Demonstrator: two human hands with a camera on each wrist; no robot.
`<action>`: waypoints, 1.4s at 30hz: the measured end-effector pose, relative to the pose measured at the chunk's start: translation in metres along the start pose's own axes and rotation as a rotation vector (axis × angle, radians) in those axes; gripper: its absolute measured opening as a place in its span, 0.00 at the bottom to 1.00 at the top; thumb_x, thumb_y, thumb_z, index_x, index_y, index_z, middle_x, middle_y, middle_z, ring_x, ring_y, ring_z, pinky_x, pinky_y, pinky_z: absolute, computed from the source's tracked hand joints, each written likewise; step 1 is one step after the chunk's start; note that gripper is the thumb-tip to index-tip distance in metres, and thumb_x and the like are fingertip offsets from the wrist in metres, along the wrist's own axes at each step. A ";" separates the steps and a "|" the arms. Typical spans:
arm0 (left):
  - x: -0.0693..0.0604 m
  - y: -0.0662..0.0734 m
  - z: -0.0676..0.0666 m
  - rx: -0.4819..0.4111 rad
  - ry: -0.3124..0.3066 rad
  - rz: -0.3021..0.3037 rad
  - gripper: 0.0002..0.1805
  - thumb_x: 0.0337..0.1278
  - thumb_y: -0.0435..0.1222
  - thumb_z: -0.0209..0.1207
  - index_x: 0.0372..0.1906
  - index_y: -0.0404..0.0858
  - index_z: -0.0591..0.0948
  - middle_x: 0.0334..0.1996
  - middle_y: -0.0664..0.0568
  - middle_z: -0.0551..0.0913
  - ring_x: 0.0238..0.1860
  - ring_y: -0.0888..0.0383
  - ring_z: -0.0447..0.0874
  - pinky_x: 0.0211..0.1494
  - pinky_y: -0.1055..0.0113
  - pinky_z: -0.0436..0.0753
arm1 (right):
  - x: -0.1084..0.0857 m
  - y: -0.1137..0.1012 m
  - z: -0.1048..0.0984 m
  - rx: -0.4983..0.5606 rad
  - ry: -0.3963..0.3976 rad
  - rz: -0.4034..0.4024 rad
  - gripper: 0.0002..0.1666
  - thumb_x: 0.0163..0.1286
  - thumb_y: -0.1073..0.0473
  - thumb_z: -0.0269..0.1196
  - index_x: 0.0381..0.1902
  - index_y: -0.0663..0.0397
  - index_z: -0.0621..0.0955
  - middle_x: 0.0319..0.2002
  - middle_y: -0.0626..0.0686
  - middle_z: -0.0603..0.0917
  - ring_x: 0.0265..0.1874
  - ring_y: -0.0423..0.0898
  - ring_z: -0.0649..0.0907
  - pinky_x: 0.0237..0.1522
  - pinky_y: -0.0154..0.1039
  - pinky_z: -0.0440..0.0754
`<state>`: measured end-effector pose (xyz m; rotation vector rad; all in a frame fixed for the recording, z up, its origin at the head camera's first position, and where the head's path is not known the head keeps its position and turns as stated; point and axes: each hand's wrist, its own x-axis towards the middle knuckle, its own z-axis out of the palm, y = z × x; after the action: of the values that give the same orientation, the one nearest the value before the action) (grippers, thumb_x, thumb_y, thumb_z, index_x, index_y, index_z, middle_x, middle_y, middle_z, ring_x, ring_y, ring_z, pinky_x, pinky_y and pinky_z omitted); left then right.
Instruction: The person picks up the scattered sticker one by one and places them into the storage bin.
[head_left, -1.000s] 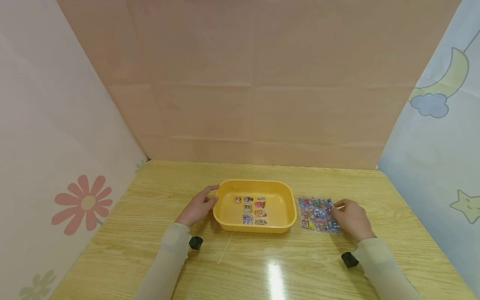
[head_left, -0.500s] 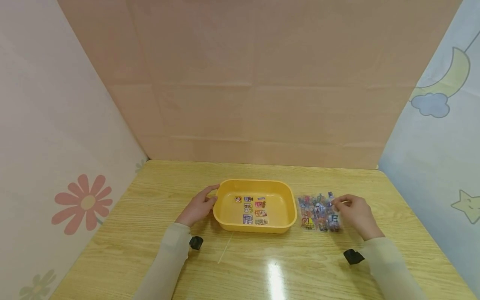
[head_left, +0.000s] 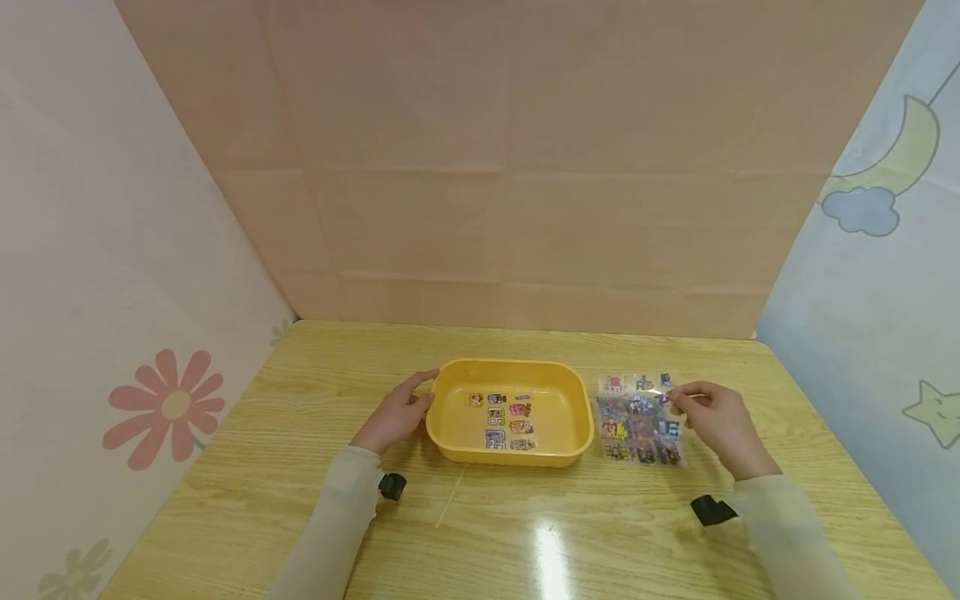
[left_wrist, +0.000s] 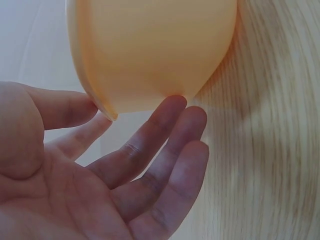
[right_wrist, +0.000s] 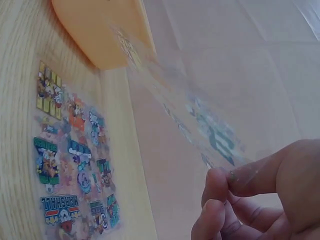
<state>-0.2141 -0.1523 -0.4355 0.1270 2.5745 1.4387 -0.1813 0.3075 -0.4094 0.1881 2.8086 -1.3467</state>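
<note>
My right hand [head_left: 712, 425] pinches the corner of a clear sticker sheet [right_wrist: 200, 117] between thumb and fingers. That sheet is raised and tilted above a sheet with colourful cartoon and letter stickers [right_wrist: 75, 160], which lies on the table. My left hand [head_left: 393, 414] holds the left end of a yellow plastic basin [head_left: 566, 425]. In the left wrist view its thumb [left_wrist: 70, 107] touches the rim, and the other fingertips rest against or near the outer wall. Inside the basin lie several stickers [head_left: 519, 408], apparently on clear film.
The wood-grain table [head_left: 360, 517] meets a tan backing sheet [head_left: 495, 208] behind. Patterned walls flank both sides, one with a red flower [head_left: 176, 406], the other with a yellow moon [head_left: 911, 150]. Each wrist carries a black camera [head_left: 392, 485].
My right hand has shifted slightly right and lifted a clear sticker sheet away from the one beneath, so the two are now seen apart. The left hand and basin have stayed put.
</note>
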 end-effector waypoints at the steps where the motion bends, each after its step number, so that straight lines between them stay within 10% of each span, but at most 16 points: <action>1: 0.000 0.000 0.000 0.002 0.001 0.000 0.26 0.77 0.39 0.50 0.75 0.50 0.66 0.48 0.42 0.83 0.38 0.55 0.83 0.44 0.57 0.82 | 0.000 -0.001 -0.001 0.002 0.000 0.000 0.28 0.80 0.48 0.50 0.61 0.67 0.74 0.49 0.67 0.83 0.42 0.57 0.82 0.42 0.50 0.80; 19: 0.000 0.000 0.000 0.013 0.002 0.013 0.26 0.77 0.39 0.50 0.75 0.49 0.66 0.48 0.43 0.84 0.38 0.56 0.83 0.43 0.60 0.81 | -0.005 -0.015 -0.012 0.119 -0.012 -0.001 0.30 0.80 0.45 0.51 0.63 0.65 0.72 0.35 0.42 0.83 0.29 0.44 0.79 0.23 0.39 0.72; 42: -0.001 0.001 0.001 0.047 0.013 0.012 0.26 0.77 0.40 0.50 0.75 0.49 0.66 0.51 0.43 0.83 0.40 0.56 0.83 0.47 0.56 0.81 | -0.003 -0.029 0.007 0.166 -0.075 0.004 0.29 0.80 0.47 0.53 0.64 0.66 0.72 0.37 0.45 0.85 0.29 0.44 0.79 0.25 0.39 0.72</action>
<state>-0.2133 -0.1509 -0.4349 0.1403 2.6232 1.3880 -0.1821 0.2833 -0.3912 0.1429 2.6352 -1.5522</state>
